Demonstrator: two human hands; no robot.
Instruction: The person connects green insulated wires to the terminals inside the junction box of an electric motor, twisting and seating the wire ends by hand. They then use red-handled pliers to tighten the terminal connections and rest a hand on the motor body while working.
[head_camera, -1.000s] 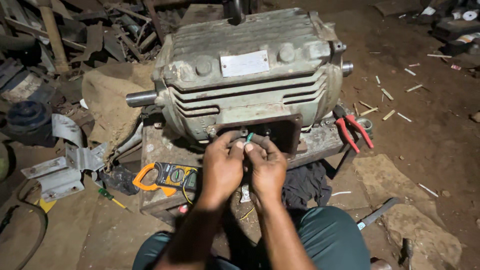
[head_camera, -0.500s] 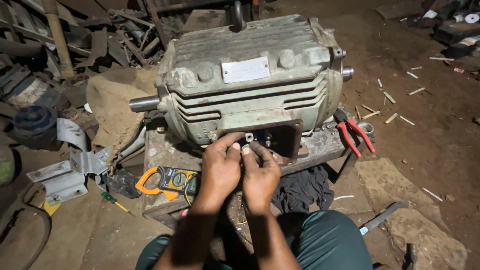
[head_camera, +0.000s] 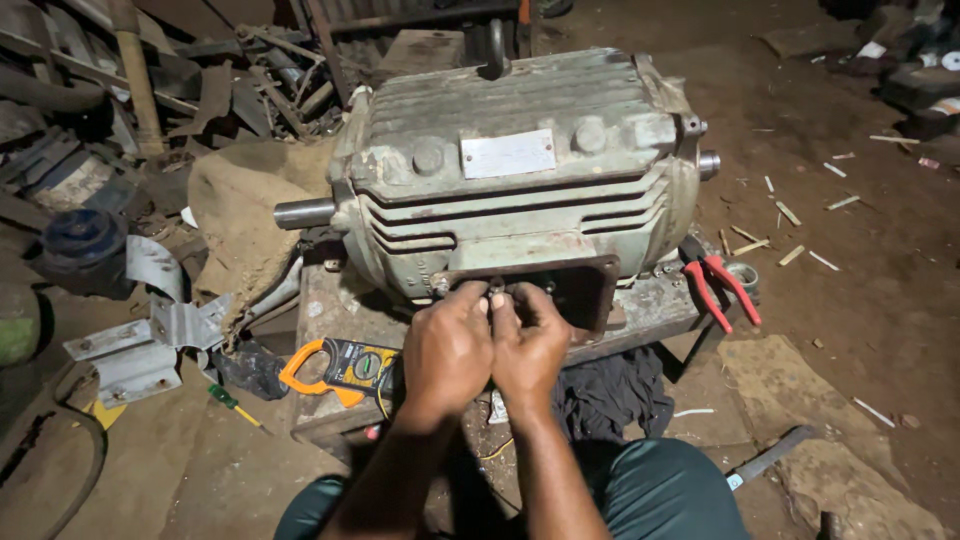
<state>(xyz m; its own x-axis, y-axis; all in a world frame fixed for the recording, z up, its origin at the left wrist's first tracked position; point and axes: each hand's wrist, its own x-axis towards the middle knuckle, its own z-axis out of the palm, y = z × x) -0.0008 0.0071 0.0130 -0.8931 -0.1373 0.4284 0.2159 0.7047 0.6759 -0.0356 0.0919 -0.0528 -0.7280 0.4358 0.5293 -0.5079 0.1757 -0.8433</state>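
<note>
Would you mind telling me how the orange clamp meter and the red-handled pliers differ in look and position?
The clamp meter is orange with a dark body and a round dial; the pliers have red handles. The clamp meter lies beside the left hand, while the pliers lie apart from both hands, to the right of the motor. Both rest untouched on the platform under the motor.

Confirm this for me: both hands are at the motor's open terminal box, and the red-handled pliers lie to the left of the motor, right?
Not quite. Both hands, left and right, are at the terminal box, but the head view shows the red-handled pliers to the right of the motor.
</note>
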